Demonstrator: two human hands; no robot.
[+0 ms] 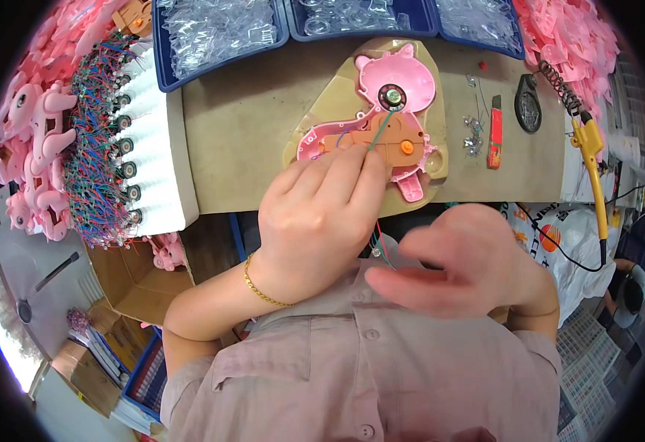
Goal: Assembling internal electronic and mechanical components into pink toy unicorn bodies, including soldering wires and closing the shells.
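A pink plastic toy shell half [370, 76] lies in a tan shaped holder [322, 99] on the bench. Set in its head part is a round black speaker [392, 97]. An orange-brown box with an orange knob [406, 147] sits in the body. From the speaker a green wire [381, 130] runs down to my left hand [321, 202], whose bunched fingertips close on it over the box. Red and green wires [383, 247] dangle between my hands. My right hand [462, 258], smeared by motion, hovers near my shirt front, thumb and fingers apart.
Blue trays [287, 29] of clear plastic parts line the back. A white rack [179, 147] of wired speakers stands left, beside pink toys [35, 132]. Rightward lie a red cutter [495, 140], small metal bits [473, 136], a black oval object [528, 107] and a yellow soldering iron [593, 166].
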